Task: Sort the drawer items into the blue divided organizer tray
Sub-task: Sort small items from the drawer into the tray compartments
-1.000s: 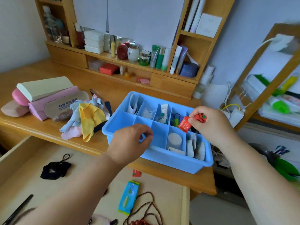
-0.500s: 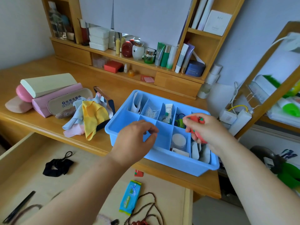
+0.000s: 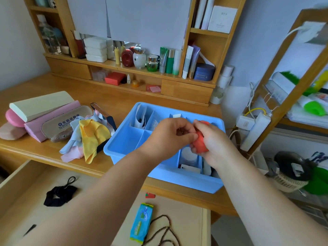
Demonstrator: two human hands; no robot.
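Closing in from 9 o'clock, the left hand (image 3: 171, 134) has joined the right hand (image 3: 212, 142) above the blue organizer tray (image 3: 124, 150) on the table (image 3: 53, 150); a second ago they were apart. Both now pinch the red item (image 3: 200, 142), the right curled round it, so it seems to need adjusting before dropping into a compartment. Drawer (image 3: 186, 219) things at 6 o'clock still wait.

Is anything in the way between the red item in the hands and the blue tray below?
Nothing visible. The right hand grips the red item directly over the blue tray; the left hand pinches at it alongside, not beneath.
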